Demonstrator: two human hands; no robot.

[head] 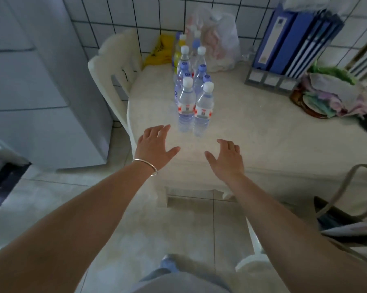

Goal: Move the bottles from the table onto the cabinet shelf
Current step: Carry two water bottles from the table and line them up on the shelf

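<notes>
Several clear water bottles stand upright in two rows on the white table (262, 132). The two nearest, a left front bottle (186, 106) and a right front bottle (203, 112), have white caps and red-and-white labels. Behind them stand blue-capped bottles (200, 78) and a yellow bottle (179, 48). My left hand (155, 148), with a bangle on its wrist, is open just left of and below the front bottles, not touching them. My right hand (225, 159) is open a little lower to the right, apart from the bottles. The cabinet shelf is not identifiable.
A white plastic chair (112, 66) stands at the table's left, and a pale appliance (43, 81) fills the left side. Blue binders (292, 37) in a rack, a plastic bag (218, 41), a yellow bag (159, 51) and a basket of cloth (330, 94) crowd the table's back and right.
</notes>
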